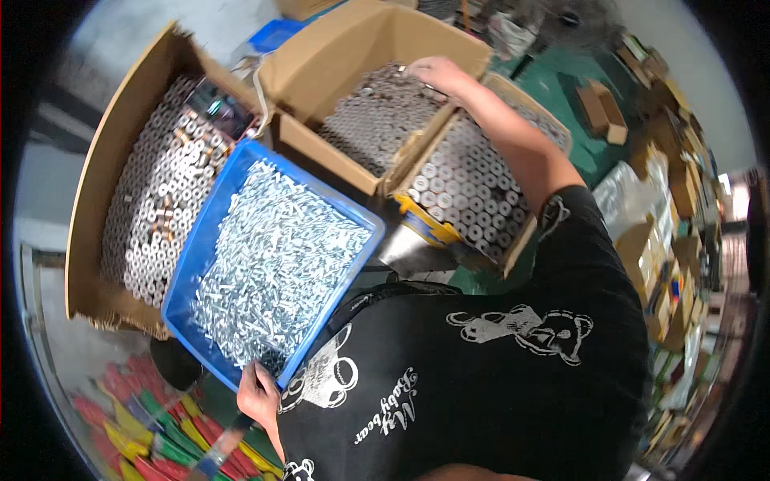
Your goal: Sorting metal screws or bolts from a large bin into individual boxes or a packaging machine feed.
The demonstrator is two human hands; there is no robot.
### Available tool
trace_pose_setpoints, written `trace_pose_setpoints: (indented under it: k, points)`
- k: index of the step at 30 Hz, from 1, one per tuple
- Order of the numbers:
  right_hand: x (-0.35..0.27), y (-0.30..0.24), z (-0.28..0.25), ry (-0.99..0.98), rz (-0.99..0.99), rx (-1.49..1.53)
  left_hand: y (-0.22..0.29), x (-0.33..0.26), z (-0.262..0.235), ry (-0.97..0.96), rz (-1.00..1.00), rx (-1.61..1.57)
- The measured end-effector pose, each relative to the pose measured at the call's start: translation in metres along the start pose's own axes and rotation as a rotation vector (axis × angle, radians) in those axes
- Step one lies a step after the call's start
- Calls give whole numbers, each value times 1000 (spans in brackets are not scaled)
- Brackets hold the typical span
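Note:
A blue plastic bin full of small shiny metal pins stands in front of me, slightly left. My left hand is at its near corner, fingers pressed together at the rim beside the pins; what they pinch is hidden. Far ahead, my right hand reaches into a cardboard box packed with rows of small metal cylinders. Its fingers are bent together over the right part of the rows, and a tiny bright bit shows at the fingertips, too small to name.
Left of the bin, a cardboard box holds ring-ended cylinders, with a phone-like dark device on them. Another box of larger round parts lies under my right arm. Coloured bags lie lower left; cartons and plastic wrap fill the right.

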State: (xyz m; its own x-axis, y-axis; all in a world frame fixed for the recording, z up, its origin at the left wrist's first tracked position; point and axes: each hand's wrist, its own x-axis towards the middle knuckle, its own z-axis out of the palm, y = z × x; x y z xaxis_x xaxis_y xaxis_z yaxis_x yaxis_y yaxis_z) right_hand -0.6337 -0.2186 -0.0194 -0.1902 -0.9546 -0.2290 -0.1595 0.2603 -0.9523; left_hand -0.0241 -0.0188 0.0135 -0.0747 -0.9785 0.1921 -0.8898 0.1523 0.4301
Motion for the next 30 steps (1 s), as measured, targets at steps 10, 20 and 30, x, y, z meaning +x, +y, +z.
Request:
trace_pose_setpoints:
  k: [10,20,30]
  points:
    - [176,120,54,-184,-151,-1505,13,-2,-11,38,-132,88]
    - [184,203,30,-271,12,-1639,9,4,-12,36,-108,81]
    - [114,-75,126,-512,37,129,12,-6,-24,96,-77,76]
